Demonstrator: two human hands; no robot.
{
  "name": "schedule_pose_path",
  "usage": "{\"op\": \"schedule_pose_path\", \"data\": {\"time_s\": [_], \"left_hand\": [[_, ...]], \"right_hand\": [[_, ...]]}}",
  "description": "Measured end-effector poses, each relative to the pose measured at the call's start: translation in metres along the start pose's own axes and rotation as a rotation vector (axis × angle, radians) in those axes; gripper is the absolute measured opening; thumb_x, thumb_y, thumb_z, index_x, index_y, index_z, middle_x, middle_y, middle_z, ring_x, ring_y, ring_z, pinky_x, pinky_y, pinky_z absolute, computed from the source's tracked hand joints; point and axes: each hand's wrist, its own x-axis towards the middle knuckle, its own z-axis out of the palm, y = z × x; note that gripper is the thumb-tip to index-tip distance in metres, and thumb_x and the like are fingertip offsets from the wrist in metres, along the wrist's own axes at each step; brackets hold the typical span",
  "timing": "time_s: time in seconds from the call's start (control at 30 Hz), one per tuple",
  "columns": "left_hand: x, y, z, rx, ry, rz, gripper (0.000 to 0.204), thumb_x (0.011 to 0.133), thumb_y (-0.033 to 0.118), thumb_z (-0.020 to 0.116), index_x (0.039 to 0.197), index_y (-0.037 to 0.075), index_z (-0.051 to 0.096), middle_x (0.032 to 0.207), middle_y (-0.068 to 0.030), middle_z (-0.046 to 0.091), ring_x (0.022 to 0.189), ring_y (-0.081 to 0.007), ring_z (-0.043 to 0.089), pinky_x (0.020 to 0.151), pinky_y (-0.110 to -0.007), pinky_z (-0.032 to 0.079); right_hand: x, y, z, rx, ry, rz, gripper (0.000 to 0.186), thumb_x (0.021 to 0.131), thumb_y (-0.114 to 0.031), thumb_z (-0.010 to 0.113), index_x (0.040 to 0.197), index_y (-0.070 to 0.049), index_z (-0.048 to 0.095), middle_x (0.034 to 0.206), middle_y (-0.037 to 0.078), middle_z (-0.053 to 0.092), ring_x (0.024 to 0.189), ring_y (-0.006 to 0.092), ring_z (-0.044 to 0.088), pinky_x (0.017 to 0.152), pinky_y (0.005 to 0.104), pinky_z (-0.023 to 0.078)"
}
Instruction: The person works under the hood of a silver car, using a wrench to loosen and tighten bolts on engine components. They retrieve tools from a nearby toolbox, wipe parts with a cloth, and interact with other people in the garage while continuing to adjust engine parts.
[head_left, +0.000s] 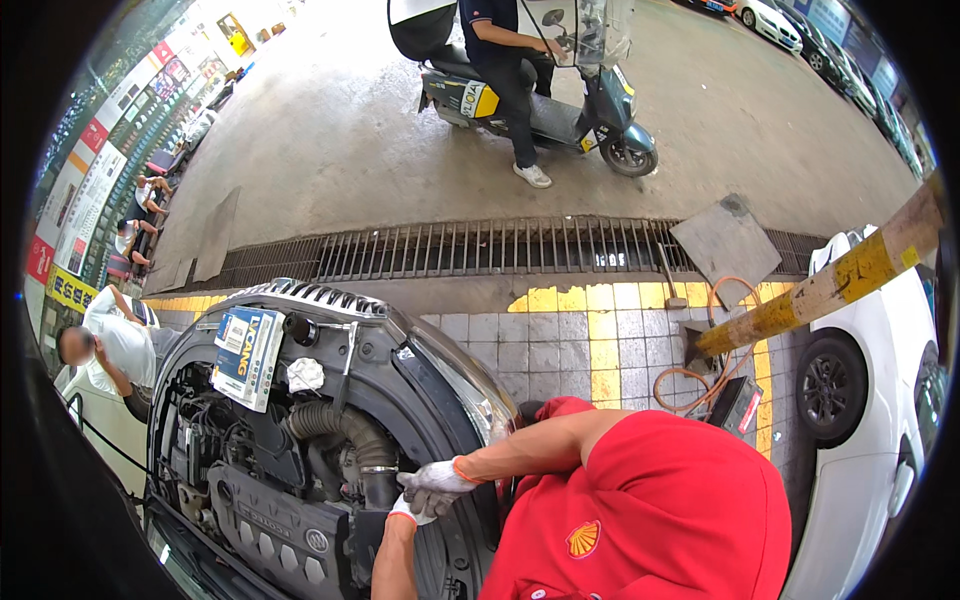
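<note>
My hands meet over the open engine bay, both in white work gloves with orange cuffs. My right hand [437,484] has its fingers curled closed over my left hand [413,510], beside the lower end of a black ribbed air intake hose [345,423]. A metal clamp [380,469] circles that hose just left of them. What the right fingers close on is hidden, and the left fingers are mostly covered. Left of the hose lies a dark plastic engine cover [275,520]. A white and blue carton [248,357] rests across the bay, with a crumpled white cloth or paper [305,375] next to it.
A small black cylinder [300,328] and a metal tool [347,362] lie near the car's front edge. A person [120,340] stands at the left. Beyond a floor grate [480,247], another sits on a scooter [530,110]. A striped pole [810,290], orange hose [675,405] and white car [860,460] are right.
</note>
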Motion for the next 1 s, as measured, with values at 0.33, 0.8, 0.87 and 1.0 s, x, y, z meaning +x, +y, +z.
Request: {"op": "schedule_pose_path", "data": {"time_s": [0.33,0.8,0.87,1.0], "left_hand": [[-0.001,-0.003,-0.004,0.026,0.017,-0.025,0.017,0.102,0.035,0.057,0.11,0.024,0.068,0.109,-0.0053,0.071,0.093,-0.0211,0.072,0.078,-0.037,0.062],[0.007,-0.007,-0.009,0.001,-0.045,-0.057,0.017,0.102,0.037,0.056,0.106,0.024,0.067,0.105,-0.0013,0.07,0.089,-0.0176,0.071,0.074,-0.036,0.062],[0.006,-0.008,-0.009,0.0,-0.038,-0.054,0.017,0.103,0.037,0.055,0.106,0.024,0.067,0.104,-0.0007,0.07,0.088,-0.0171,0.071,0.073,-0.036,0.062],[0.005,-0.007,-0.01,-0.013,-0.025,-0.046,0.018,0.103,0.038,0.055,0.105,0.024,0.067,0.103,0.0004,0.069,0.087,-0.0161,0.071,0.072,-0.035,0.062]], "right_hand": [[0.042,-0.029,0.022,-1.026,0.304,0.12,0.047,0.101,-0.046,0.059,0.076,-0.006,0.067,0.064,0.005,0.057,0.052,0.0209,0.058,0.05,0.0379,0.052],[0.007,-0.02,0.012,-0.363,0.27,0.006,0.076,0.106,-0.075,0.043,0.103,-0.005,0.072,0.086,0.01,0.074,0.066,0.0199,0.064,0.056,0.0341,0.048],[0.022,-0.028,0.008,-0.461,0.274,0.11,0.076,0.106,-0.075,0.04,0.092,-0.007,0.072,0.076,0.007,0.068,0.059,0.018,0.058,0.051,0.0333,0.044],[0.031,-0.038,0.026,-1.34,0.391,-0.034,0.073,0.108,-0.068,0.04,0.1,-0.006,0.078,0.081,0.015,0.075,0.076,0.0339,0.072,0.068,0.0447,0.056]]}}
